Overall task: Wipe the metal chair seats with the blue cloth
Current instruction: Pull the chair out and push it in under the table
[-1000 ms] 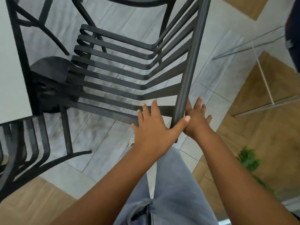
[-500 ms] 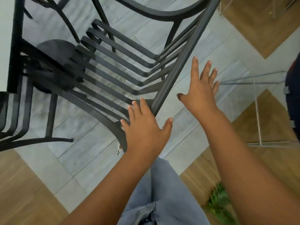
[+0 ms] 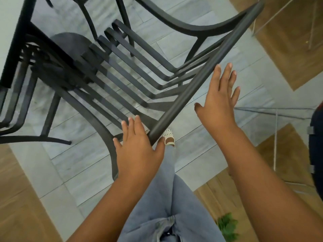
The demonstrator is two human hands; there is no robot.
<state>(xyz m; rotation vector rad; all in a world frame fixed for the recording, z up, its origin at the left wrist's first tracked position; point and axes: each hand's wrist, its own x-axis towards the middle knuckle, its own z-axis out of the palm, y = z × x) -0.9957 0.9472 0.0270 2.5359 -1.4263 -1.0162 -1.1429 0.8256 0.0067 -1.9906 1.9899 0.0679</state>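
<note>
Head view showed the left hand (image 3: 138,147) resting flat-fingered on the top rail (image 3: 201,81) of the black metal chair, thumb hooked under; the right hand (image 3: 218,102) hovered spread, empty. No blue cloth appeared; the slatted seat (image 3: 125,70) looked unwiped, so wiping seemingly remained.

left hand (image 3: 138,151): fingers straight, spread | right hand (image 3: 218,105): flat, fingers extended

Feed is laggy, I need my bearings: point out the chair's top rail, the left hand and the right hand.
top rail (image 3: 201,81), head view, middle of the bar
left hand (image 3: 138,151), head view, back of the hand
right hand (image 3: 218,105), head view, back of the hand
</note>
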